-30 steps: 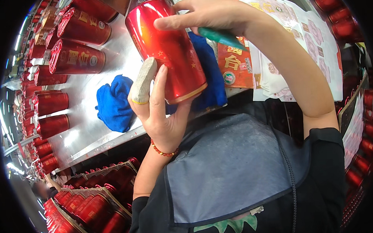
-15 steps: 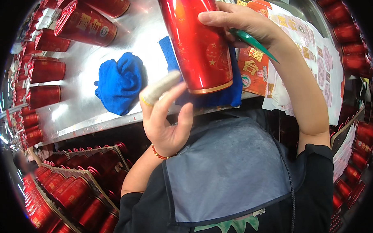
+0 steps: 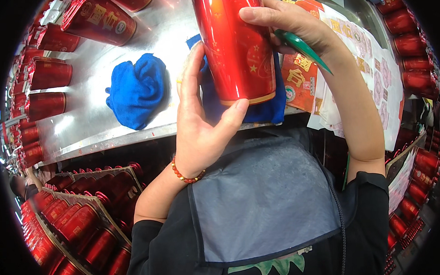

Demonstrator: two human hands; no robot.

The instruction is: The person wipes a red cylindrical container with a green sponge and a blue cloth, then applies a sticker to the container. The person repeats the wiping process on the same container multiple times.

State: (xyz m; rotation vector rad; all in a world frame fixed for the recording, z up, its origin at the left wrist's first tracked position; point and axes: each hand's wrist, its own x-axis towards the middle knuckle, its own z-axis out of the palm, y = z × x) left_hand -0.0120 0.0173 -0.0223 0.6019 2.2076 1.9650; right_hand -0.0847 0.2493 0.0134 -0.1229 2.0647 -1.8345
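A glossy red canister (image 3: pixel 236 54) with gold stars and a gold lower rim is tilted between my hands, over a flat blue cloth (image 3: pixel 267 115) on the metal table. My left hand (image 3: pixel 196 116) is against its left side, the thumb at the lower rim and the fingers running up along the wall. On the upper right, my right hand (image 3: pixel 301 25) grips the canister, its thumb lying across the front. A green pointed tool (image 3: pixel 305 52) is tucked in that same hand, partly hidden by the fingers. Left of the canister lies a crumpled blue cloth (image 3: pixel 138 92).
Several red canisters (image 3: pixel 97 20) stand along the left of the metal table (image 3: pixel 84 137). Printed sheets (image 3: pixel 360 50) and a red printed card (image 3: pixel 299 84) lie to the right. Racks of red canisters (image 3: pixel 82 222) flank me below. Another person (image 3: pixel 25 185) is at the far left.
My left hand has come up from beside the canister onto its left side, its thumb now on the lower rim. My right hand keeps its hold, and the canister has shifted slightly.
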